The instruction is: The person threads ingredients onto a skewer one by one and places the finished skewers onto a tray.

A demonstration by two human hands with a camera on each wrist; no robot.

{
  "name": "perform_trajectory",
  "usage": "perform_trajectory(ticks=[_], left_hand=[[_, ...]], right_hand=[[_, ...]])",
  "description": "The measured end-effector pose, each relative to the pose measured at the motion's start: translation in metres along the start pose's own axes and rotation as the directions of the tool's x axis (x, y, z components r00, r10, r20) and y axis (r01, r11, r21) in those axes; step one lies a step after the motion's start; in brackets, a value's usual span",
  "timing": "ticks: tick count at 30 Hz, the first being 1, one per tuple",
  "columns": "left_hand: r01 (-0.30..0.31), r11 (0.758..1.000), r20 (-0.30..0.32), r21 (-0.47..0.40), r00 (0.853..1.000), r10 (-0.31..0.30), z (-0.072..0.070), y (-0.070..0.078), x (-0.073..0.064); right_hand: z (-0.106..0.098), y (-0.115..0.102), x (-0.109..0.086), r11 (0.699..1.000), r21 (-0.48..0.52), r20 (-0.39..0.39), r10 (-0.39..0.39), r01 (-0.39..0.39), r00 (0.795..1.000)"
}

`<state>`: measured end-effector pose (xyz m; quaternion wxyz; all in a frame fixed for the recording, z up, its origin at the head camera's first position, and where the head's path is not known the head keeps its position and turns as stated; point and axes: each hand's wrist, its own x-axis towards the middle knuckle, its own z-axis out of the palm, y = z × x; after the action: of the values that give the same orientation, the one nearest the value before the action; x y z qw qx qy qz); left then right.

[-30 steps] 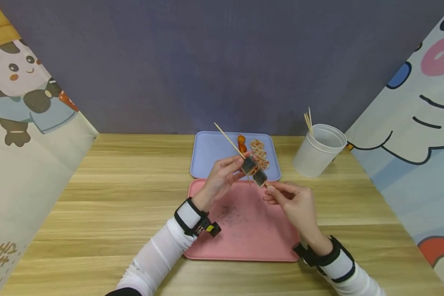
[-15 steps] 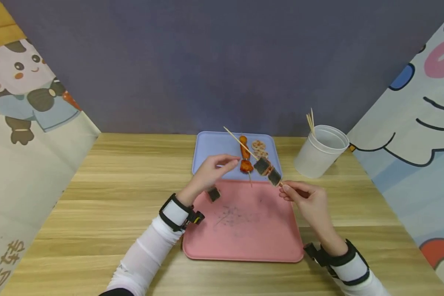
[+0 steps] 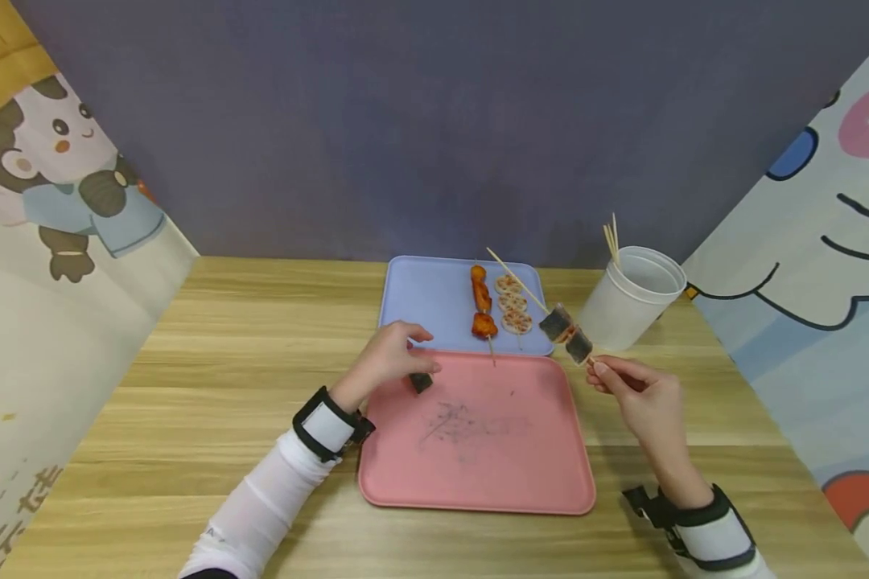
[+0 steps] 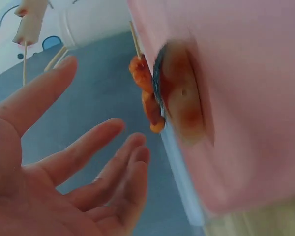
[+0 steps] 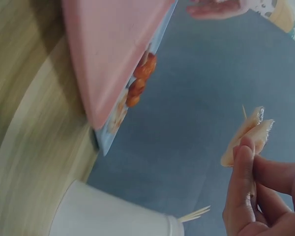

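My right hand point(image 3: 644, 402) pinches the lower end of a bamboo skewer point(image 3: 514, 275) to the right of the pink tray point(image 3: 478, 478). Threaded on that skewer are two fish pieces point(image 3: 554, 323) with dark skin and pale flesh. A loose fish piece point(image 4: 182, 93) lies at the pink tray's far left corner, browned in spots and with a small hole in its flesh. Over this corner is my left hand point(image 3: 391, 354), fingers spread and holding nothing. In the left wrist view, a gap shows between its fingers point(image 4: 110, 130) and the loose piece.
Behind the pink tray sits a blue tray point(image 3: 427, 293). It bears a skewer of orange-brown pieces point(image 3: 481, 301) and a skewer of lotus root slices point(image 3: 514, 301). A white bucket point(image 3: 615, 310) with several bamboo sticks point(image 3: 611, 241) stands at the right.
My left hand has let go of the fish skewer and moved left, down toward the loose fish piece. My right hand has carried the skewer to the right.
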<state>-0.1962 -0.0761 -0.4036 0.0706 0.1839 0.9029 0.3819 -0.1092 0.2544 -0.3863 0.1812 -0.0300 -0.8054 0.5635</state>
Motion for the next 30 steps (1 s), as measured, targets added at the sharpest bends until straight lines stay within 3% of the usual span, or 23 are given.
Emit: perform_trajectory(ticks=[4,7,11,17,22,30], left_hand=[[0.023,0.988,0.022,0.154,0.999,-0.026,0.000,0.002,-0.003],[0.022,0.955,0.033,0.297,0.999,-0.033,0.003,0.003,-0.005],[0.010,0.917,0.054,0.398,0.998,-0.034,0.008,0.005,-0.006],[0.003,0.871,0.103,0.491,0.993,-0.062,0.018,0.009,-0.003],[-0.007,0.840,0.089,0.542,0.995,-0.049,0.019,0.011,-0.004],[-0.001,0.832,0.106,0.555,0.992,-0.069,0.016,0.015,-0.004]], right_hand=[[-0.006,0.003,0.002,1.000,0.007,-0.011,0.016,-0.016,1.000],[-0.011,0.004,0.003,0.999,-0.017,-0.021,0.028,-0.029,0.999],[-0.015,0.003,0.004,0.996,-0.084,-0.037,0.037,-0.040,0.999],[-0.015,-0.001,0.005,0.989,-0.145,-0.054,0.019,-0.027,0.998],[-0.015,-0.001,0.005,0.991,-0.129,-0.058,0.018,-0.025,0.998],[-0.015,0.001,0.006,0.992,-0.124,-0.048,0.028,-0.034,0.998]])
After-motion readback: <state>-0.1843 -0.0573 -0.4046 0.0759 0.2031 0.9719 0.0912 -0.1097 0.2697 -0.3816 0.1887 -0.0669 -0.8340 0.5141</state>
